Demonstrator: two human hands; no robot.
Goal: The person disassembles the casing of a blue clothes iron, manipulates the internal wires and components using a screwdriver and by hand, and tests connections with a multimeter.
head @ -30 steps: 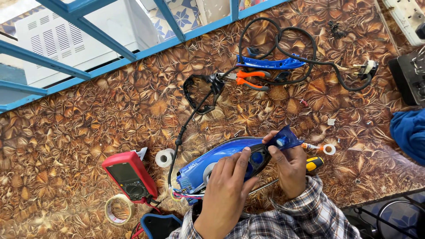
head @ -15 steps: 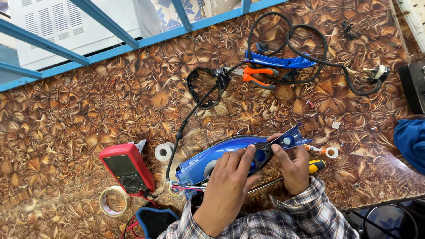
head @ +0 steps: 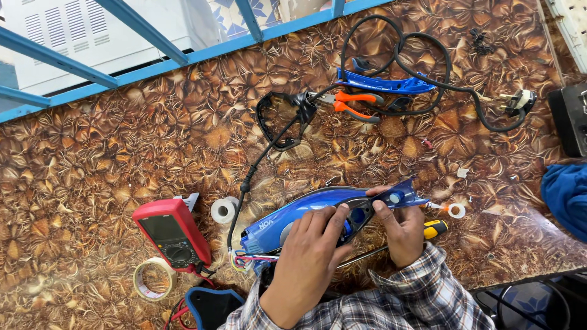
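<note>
Brown, leaf-patterned laminate covers the worktable [head: 110, 140], whose far edge runs under a blue-painted metal window frame [head: 183, 58] and whose near edge drops away at the lower right. Close to that near edge lies a blue plastic clothes-iron body [head: 299, 214], on its side with loose coloured wires spilling from its left end. The left hand [head: 309, 253] lies over the iron's middle, fingers curled down onto the blue shell and pressing it. The right hand [head: 400, 229] pinches the iron's dark handle part at its right end, thumb and fingers closed on it. Left of the iron stand a small white tape roll [head: 225, 209] and a red handheld multimeter [head: 173, 232], with a wider roll of clear tape [head: 155, 278] nearer the edge; beyond these, leftward, the surface is open. A yellow-and-black screwdriver handle [head: 435, 229] shows just right of the iron, its shaft running under the right hand and mostly hidden. Beyond the iron, well apart, lie orange-handled pliers [head: 351, 104], a separate blue plastic cover piece [head: 382, 82] and a looping black power cord [head: 422, 67] ending in a plug. A blue cloth [head: 565, 195] is cut off at the picture's right side, as is a dark blue-rimmed case [head: 211, 305] at the bottom. Small white scraps right of the iron are too small to tell.
</note>
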